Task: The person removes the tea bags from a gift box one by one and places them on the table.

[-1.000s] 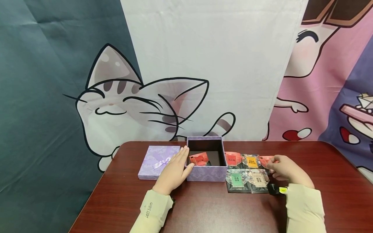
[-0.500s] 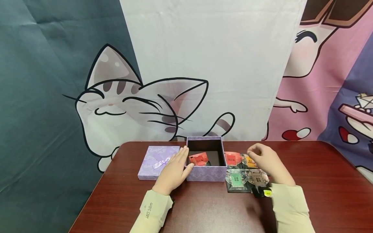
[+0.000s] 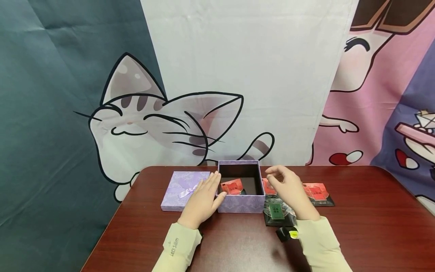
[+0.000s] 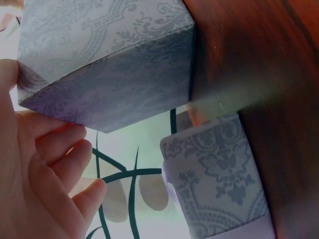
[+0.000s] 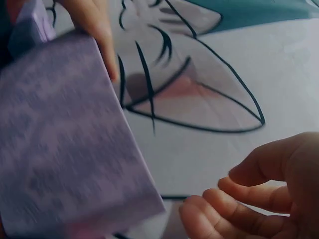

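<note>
A lilac patterned gift box (image 3: 241, 204) stands lidless on the table, with a red-labelled tea sachet (image 3: 232, 186) inside. My left hand (image 3: 201, 200) rests against its left side, fingers straight and thumb near the front corner; the left wrist view shows the thumb (image 4: 7, 73) touching the wall. My right hand (image 3: 292, 190) hovers just right of the box, over the laid-out sachets. Its fingers (image 5: 199, 211) are loosely bent with nothing between them in the right wrist view. Below it, a green-labelled sachet (image 3: 276, 212) and a red sachet (image 3: 269, 188) show; the hand hides others.
The lilac lid (image 3: 175, 190) with a ribbon bow lies left of the box, partly under the left hand. Another red sachet (image 3: 317, 192) lies right of the right forearm. A cartoon cloth (image 3: 278, 75) hangs behind the table (image 3: 238, 241).
My right hand has moved left from the far-right red sachet to beside the box, uncovering that sachet and covering the middle ones. The left hand and the box have stayed put.
</note>
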Demonstrator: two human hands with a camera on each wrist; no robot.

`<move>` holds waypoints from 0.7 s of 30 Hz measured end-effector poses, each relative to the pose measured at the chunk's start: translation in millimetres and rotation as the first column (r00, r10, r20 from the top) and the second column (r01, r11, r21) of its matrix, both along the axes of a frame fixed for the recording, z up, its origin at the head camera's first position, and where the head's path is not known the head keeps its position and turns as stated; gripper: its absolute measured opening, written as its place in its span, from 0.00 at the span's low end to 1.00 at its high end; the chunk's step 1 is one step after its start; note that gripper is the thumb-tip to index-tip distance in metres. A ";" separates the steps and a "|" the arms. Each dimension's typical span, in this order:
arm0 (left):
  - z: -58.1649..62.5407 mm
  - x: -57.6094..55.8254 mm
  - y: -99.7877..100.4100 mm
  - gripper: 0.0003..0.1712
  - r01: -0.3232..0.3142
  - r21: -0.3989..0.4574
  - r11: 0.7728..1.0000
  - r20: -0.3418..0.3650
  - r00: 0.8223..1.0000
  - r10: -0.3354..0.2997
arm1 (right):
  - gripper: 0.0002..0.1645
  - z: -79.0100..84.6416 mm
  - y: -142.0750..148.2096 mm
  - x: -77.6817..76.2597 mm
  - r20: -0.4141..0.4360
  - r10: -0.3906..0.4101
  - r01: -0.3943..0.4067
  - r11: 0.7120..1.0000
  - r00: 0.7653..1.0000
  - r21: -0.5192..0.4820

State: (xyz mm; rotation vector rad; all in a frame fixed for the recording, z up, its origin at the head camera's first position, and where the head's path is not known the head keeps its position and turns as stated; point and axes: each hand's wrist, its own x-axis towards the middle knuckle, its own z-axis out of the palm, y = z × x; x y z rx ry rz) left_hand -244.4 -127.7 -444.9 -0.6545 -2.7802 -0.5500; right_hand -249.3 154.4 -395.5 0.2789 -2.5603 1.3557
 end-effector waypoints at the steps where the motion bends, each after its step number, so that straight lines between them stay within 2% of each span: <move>1: 0.2 -0.2 -0.2 0.38 0.000 0.000 1.000 -0.003 1.000 0.000 | 0.11 -0.3 -4.5 0.4 -0.007 0.010 -0.010 1.000 1.000 -0.020; 6: -0.8 -0.3 -0.2 0.39 -0.006 -0.006 1.000 0.001 1.000 0.006 | 0.12 -4.3 -25.4 1.7 0.011 0.082 -0.080 0.989 0.997 -0.125; 8: -2.6 0.1 -0.2 0.39 -0.009 -0.008 1.000 0.008 1.000 0.009 | 0.13 -6.5 -32.7 2.2 0.029 0.100 -0.095 0.987 0.995 -0.133; 14: -5.0 -0.2 0.0 0.39 -0.007 0.001 1.000 0.011 1.000 0.007 | 0.14 -11.6 -49.4 -4.1 0.034 0.079 -0.078 0.996 0.996 -0.051; 21: -3.0 -0.7 -0.2 0.38 0.006 0.000 1.000 -0.011 1.000 -0.006 | 0.16 -14.0 -68.2 -30.1 0.082 0.068 -0.073 0.995 0.994 0.061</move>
